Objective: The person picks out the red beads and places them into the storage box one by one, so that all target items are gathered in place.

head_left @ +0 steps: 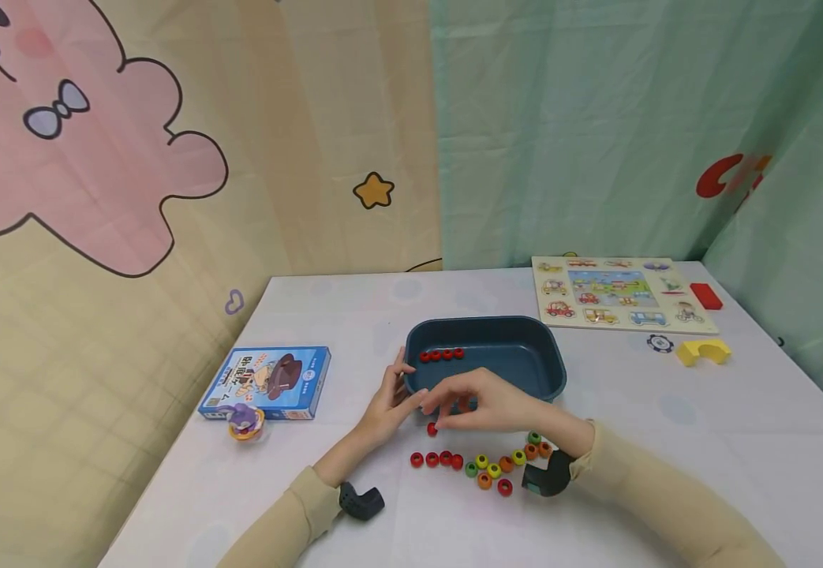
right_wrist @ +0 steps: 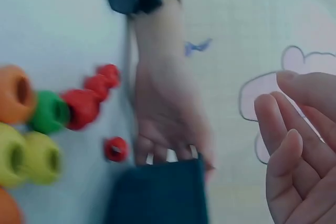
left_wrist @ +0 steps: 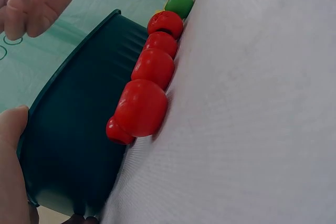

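Note:
A dark teal plastic tub (head_left: 485, 322) stands mid-table with several red beads (head_left: 442, 355) lined up inside. My left hand (head_left: 383, 401) grips its left end, thumb on the near side and fingers round the corner. Over the near rim hovers my right hand (head_left: 485, 402), fingers loosely bent; the right wrist view shows nothing between thumb and fingertips (right_wrist: 294, 140). Below it, a single red bead (head_left: 432, 429) lies on the table in front of the tub. Closer to me runs a row of red beads (left_wrist: 142, 107), continuing into green, yellow and orange beads (head_left: 494, 470).
To the left lie a blue box (head_left: 262, 383) and a small purple-and-orange toy (head_left: 244, 422). At the back right are a vehicle picture puzzle board (head_left: 624, 292), a red block (head_left: 705, 297), a yellow arch block (head_left: 704, 352) and a black-and-white disc (head_left: 660, 343).

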A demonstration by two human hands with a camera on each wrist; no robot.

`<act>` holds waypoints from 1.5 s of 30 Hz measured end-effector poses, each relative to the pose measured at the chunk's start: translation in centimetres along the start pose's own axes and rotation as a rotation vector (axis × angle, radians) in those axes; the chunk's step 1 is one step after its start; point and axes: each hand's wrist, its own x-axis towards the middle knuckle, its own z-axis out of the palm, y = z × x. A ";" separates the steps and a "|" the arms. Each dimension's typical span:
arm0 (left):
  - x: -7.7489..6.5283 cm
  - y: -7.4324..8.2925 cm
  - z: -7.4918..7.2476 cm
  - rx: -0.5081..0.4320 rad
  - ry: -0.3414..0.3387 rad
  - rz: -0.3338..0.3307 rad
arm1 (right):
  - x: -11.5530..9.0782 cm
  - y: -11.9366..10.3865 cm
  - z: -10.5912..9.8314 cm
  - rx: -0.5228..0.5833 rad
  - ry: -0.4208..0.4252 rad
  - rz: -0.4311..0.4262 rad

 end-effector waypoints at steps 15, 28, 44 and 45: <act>0.1 0.0 0.0 -0.027 -0.006 -0.017 | -1.9 3.4 4.7 -0.026 -0.012 0.126; 0.1 0.0 -0.1 -0.030 -0.008 -0.021 | -2.3 4.5 5.2 -0.240 0.022 0.177; 0.1 -0.1 -0.1 -0.026 -0.002 -0.040 | -2.6 4.2 5.5 -0.303 0.076 0.341; 0.1 -0.1 -0.1 -0.027 -0.003 -0.041 | -2.6 4.2 5.5 -0.308 0.081 0.345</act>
